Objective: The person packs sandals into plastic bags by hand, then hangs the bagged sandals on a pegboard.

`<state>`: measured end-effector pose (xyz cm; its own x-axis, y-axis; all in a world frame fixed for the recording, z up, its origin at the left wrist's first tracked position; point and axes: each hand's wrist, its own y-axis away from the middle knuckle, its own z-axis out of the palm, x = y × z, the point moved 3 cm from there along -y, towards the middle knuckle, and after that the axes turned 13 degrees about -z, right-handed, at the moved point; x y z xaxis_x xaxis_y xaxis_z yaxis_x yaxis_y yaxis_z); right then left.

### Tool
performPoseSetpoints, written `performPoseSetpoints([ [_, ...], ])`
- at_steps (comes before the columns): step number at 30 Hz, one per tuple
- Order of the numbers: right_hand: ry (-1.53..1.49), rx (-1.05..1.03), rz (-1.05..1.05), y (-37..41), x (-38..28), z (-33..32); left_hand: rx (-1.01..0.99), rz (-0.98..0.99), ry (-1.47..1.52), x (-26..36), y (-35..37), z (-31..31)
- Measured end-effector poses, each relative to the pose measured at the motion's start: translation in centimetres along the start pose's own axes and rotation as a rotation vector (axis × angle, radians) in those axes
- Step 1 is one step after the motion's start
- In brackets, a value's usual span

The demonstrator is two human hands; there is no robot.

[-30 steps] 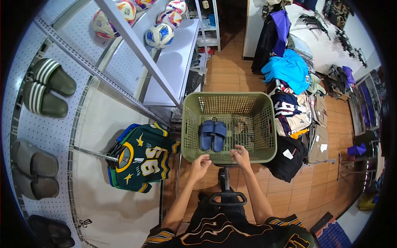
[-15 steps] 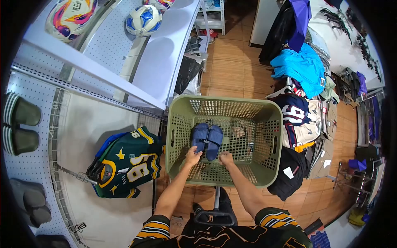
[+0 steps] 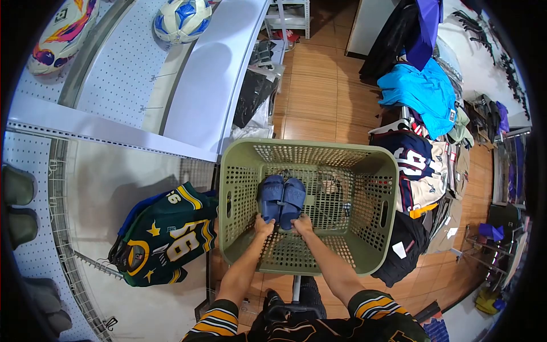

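A pair of navy blue slide sandals (image 3: 281, 200) lies side by side inside the olive green perforated basket (image 3: 382, 251), toes pointing away from me. My left hand (image 3: 264, 226) grips the heel end of the left sandal, thumb on top. At the heel of the right sandal, my right hand (image 3: 302, 224) has its fingers closed around the edge. The undersides of both sandals and the fingertips beneath them are hidden.
Green number 56 jerseys (image 3: 176, 236) hang on a rack at left. Above them, a white shelf (image 3: 199, 85) carries balls, including a blue-and-white ball (image 3: 182, 21). Piled clothes (image 3: 419, 165) stand along the right. Wooden floor (image 3: 310, 91) lies beyond the basket.
My right hand has moved left and taken hold of the right sandal's heel. The left hand stays on the left sandal. The view has shifted, with the basket appearing slightly larger.
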<state>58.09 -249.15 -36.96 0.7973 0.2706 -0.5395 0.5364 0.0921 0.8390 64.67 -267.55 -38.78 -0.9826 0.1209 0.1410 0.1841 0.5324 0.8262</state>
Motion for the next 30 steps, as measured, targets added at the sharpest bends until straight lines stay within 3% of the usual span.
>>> performPoseSetpoints([
  [2, 0.087, 0.000, -0.013, 0.0, 0.1, -0.2, 0.015, -0.019, -0.030, 0.0, 0.3, 0.2],
  [5, 0.259, -0.008, -0.066, -1.3, 1.4, -0.8, -0.144, -0.028, -0.016, 0.2, 1.0, -0.3],
  [8, 0.378, -0.072, -0.143, -3.1, 2.7, -1.6, -0.081, -0.024, 0.030, 0.0, 0.5, -0.3],
  [10, 0.281, 0.056, -0.187, -1.8, 1.4, -1.8, -0.121, 0.001, 0.044, 0.3, 0.2, -0.2],
  [12, 0.236, 0.025, -0.151, 0.1, -0.5, -2.1, -0.160, 0.028, 0.058, 1.1, 1.9, -0.8],
  [15, 0.121, 0.070, -0.177, 4.3, -3.4, -2.5, -0.409, -0.028, 0.659, 3.6, 8.7, -2.3],
  [20, 0.007, 0.011, -0.231, 9.9, -5.3, -3.4, -0.423, 0.057, 0.759, 3.5, 12.8, -3.5],
  [27, -0.173, 0.008, -0.545, 18.7, -5.0, -3.3, -0.433, 0.282, 0.839, 0.2, 23.0, -8.5],
  [30, -0.192, -0.051, -0.728, 22.7, -3.7, -2.5, -0.321, 0.393, 0.927, -3.1, 26.9, -10.4],
])
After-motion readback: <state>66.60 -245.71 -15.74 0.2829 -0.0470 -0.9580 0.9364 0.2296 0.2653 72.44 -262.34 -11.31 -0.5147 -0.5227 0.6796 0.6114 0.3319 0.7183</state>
